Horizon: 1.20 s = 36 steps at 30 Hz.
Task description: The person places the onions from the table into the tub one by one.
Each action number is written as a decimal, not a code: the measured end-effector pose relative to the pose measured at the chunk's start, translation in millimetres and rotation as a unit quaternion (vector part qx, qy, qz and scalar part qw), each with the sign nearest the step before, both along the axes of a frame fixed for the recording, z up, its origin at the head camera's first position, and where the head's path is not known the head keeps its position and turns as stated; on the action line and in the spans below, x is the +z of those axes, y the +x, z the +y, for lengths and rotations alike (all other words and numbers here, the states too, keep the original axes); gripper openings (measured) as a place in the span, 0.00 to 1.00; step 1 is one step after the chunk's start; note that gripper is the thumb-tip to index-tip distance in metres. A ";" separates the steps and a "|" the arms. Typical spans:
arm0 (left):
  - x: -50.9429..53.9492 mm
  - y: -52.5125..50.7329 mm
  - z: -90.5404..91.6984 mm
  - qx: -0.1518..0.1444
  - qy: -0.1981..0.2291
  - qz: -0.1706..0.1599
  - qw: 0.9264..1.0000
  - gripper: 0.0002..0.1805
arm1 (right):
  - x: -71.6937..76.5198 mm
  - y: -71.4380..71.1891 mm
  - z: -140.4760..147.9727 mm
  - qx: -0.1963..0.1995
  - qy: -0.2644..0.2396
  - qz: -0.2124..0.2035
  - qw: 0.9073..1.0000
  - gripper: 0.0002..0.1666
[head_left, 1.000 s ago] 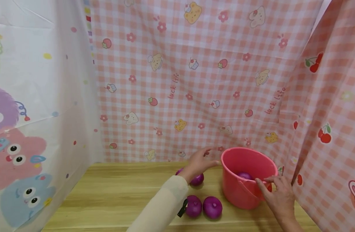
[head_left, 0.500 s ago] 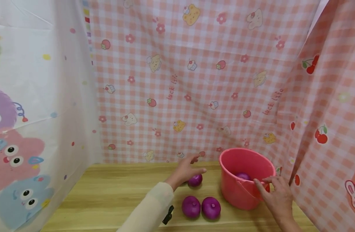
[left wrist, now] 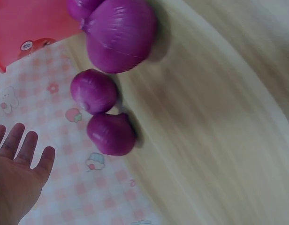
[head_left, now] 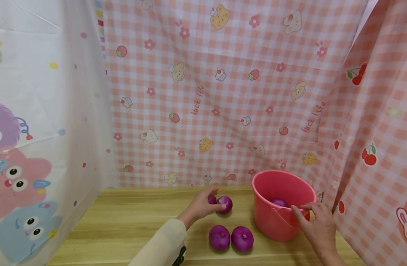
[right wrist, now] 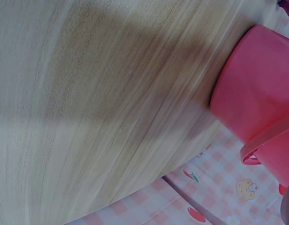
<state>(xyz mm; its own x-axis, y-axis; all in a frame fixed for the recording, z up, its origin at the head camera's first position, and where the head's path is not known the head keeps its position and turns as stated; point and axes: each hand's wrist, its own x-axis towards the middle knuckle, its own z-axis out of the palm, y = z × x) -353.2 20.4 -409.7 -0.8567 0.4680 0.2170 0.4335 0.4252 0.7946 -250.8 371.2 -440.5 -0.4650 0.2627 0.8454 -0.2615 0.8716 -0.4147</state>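
Observation:
In the head view my left hand [head_left: 200, 205] is over the back of the table, its thumb in front of two purple onions, the nearer one [head_left: 225, 205] and one [head_left: 211, 200] partly hidden by the hand. The left wrist view shows this hand [left wrist: 18, 180] with straight, spread fingers, apart from the small onions [left wrist: 111, 134]. My right hand [head_left: 320, 225] holds the rim of a red bucket [head_left: 273, 221] between thumb and fingers. Inside the bucket lies one onion [head_left: 279, 202]. Two larger onions, a left one [head_left: 219, 238] and a right one [head_left: 242, 239], sit side by side at the front.
Everything stands on a wooden table [head_left: 130, 225]. A pink checked curtain [head_left: 197, 111] hangs along the back and right, and a white printed curtain [head_left: 74, 147] on the left. The bucket's handle [right wrist: 266, 140] hangs down its side.
My left hand has moved away from the bucket, leftward and down to the back onions. The right hand has stayed on the bucket's rim.

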 end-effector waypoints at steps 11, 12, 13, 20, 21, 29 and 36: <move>-27.3 8.9 -17.4 -0.008 -0.016 -0.027 0.999 0.42 | 1.0 0.6 -0.7 0.003 -0.001 0.001 1.000 0.17; -30.1 9.8 -18.6 -0.005 -0.017 -0.031 0.999 0.42 | 1.0 0.5 -0.8 0.003 -0.001 0.001 1.000 0.17; -32.8 10.7 -19.9 -0.002 -0.017 -0.036 0.999 0.43 | 0.9 0.5 -0.9 0.002 -0.002 0.001 1.000 0.17; -48.3 17.7 -26.7 0.002 -0.031 -0.053 0.998 0.41 | 0.7 0.5 -1.3 0.001 -0.007 0.000 1.000 0.17; -50.0 18.9 -27.4 0.000 -0.031 -0.056 0.998 0.41 | 0.9 0.6 -1.4 0.001 -0.008 -0.001 1.000 0.17; -61.6 26.0 -27.6 -0.012 -0.038 -0.053 0.998 0.41 | 1.9 2.2 -2.8 -0.011 -0.012 -0.022 1.000 0.16; -67.3 32.2 -22.6 -0.028 -0.040 -0.056 0.997 0.40 | 1.0 1.6 -2.8 -0.009 -0.011 -0.021 1.000 0.16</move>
<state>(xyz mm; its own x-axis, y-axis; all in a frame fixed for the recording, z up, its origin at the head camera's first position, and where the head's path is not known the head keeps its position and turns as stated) -321.0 -2.3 -477.0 -0.8449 0.5285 0.0822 0.3697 0.4660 0.8038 -249.2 368.4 -439.5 -0.4950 0.2897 0.8192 -0.2275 0.8667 -0.4440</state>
